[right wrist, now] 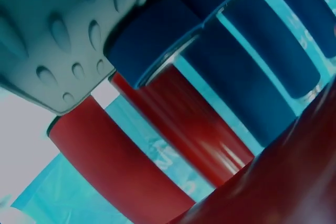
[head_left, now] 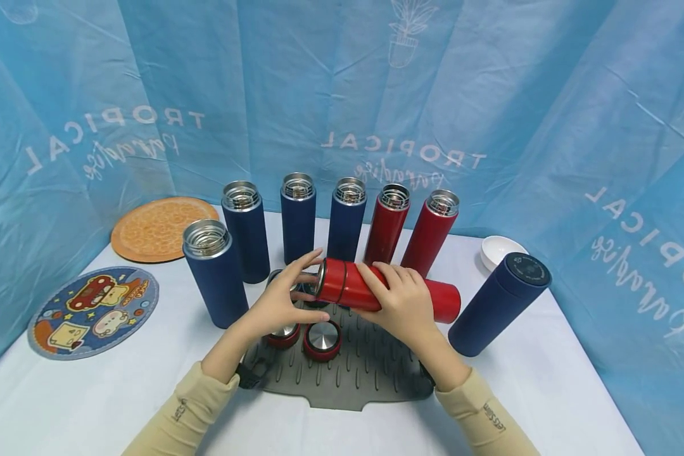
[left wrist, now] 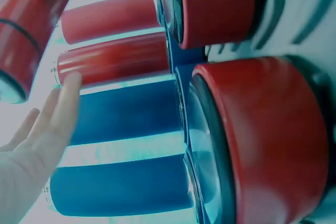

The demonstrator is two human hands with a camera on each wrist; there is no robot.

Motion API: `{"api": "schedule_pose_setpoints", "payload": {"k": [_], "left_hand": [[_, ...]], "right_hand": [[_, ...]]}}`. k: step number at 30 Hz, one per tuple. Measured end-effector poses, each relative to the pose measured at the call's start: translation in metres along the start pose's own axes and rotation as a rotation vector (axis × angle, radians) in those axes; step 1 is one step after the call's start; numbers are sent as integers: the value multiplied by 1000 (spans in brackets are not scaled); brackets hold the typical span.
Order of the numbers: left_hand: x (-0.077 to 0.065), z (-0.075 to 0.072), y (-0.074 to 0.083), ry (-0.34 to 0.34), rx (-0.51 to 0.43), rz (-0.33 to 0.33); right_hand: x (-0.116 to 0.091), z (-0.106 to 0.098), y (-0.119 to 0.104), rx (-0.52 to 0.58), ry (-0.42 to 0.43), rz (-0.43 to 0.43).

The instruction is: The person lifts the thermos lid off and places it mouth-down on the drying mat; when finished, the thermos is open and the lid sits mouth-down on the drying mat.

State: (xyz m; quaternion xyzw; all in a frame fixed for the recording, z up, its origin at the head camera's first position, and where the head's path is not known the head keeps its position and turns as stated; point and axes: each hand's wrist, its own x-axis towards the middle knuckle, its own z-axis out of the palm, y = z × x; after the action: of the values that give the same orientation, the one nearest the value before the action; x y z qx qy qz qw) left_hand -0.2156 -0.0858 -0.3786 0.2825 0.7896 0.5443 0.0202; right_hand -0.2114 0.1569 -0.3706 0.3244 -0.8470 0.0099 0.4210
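My right hand (head_left: 401,301) grips a red thermos bottle (head_left: 447,301) around its middle. The bottle lies nearly level above the grey ridged mat (head_left: 353,373), with a dark seam near its left end. Beside that end my left hand (head_left: 276,301) is spread, thumb and fingers apart. In the left wrist view the left hand's fingers (left wrist: 65,103) are extended and stand clear of the held bottle (left wrist: 21,30). Below, a red bottle lid (head_left: 322,341) with a silver disc sits on the mat, another red lid beside it. Navy lids (right wrist: 152,40) behind them are partly hidden by the left hand.
Navy open bottles (head_left: 213,278) and two red open bottles (head_left: 430,237) stand behind the mat. A lidded navy bottle (head_left: 498,304) stands at right, near a white bowl (head_left: 501,251). At left lie a round orange mat (head_left: 162,228) and a cartoon-printed mat (head_left: 94,310).
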Motion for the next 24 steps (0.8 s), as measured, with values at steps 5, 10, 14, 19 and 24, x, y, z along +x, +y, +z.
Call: {"api": "schedule_pose_setpoints", "payload": {"k": [5, 10, 14, 19, 24], "left_hand": [[1, 0, -2, 1, -48, -17], [1, -1, -7, -14, -51, -7], [2, -2, -10, -23, -86, -4], [3, -3, -13, -26, -138, -38], [3, 0, -15, 3, -133, -54]], "right_hand": [[-4, 2, -6, 17, -67, -59], [-5, 4, -8, 35, -102, -64], [-6, 5, -9, 62, -118, -65], [-6, 6, -11, 94, -153, -53], [-7, 9, -11, 101, -174, -38]]}}
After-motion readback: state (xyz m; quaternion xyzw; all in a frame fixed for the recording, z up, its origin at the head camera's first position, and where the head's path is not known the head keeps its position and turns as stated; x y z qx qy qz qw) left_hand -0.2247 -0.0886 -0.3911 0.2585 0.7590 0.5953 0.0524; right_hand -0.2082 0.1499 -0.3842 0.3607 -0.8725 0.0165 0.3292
